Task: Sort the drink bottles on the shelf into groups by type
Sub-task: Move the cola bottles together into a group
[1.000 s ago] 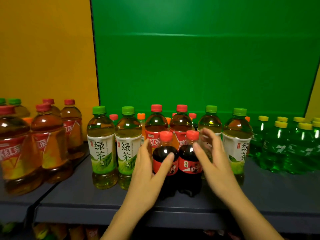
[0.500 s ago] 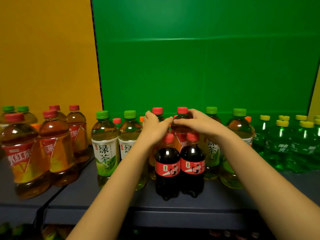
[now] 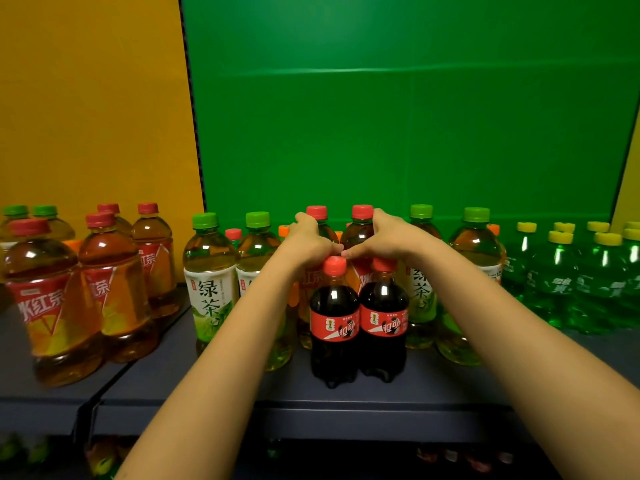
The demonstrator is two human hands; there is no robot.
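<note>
Reaching over the cola pair point(image 3: 334, 320), which stands upright at the front edge of the shelf point(image 3: 207, 386), both forearms stretch to the row directly behind it. The left grip point(image 3: 308, 242) is curled round the shoulder of the left red-capped tea bottle point(image 3: 317, 212), just behind the cola pair and slightly to its left. The right grip point(image 3: 384, 237) is curled the same way round the right red-capped tea bottle point(image 3: 358, 233), straight behind the cola pair. The two thumb tips almost meet just above the cola pair's left cap. Both tea bottles stand upright. The cola pair hides their bases, so I cannot tell whether they are lifted off the shelf.

Left of the cola pair stand the left green tea bottles point(image 3: 209, 271), two with green caps, and to its right the right green tea bottles point(image 3: 476, 251), also two. Far to the right of the cola pair is a cluster of green soda bottles point(image 3: 561, 282) with yellow caps. Well to its left, on the neighbouring shelf section, stand larger iced tea bottles point(image 3: 52, 299) with red caps. Behind the cola pair rises a green back panel point(image 3: 398, 133), and up to its left an orange panel point(image 3: 86, 98).
</note>
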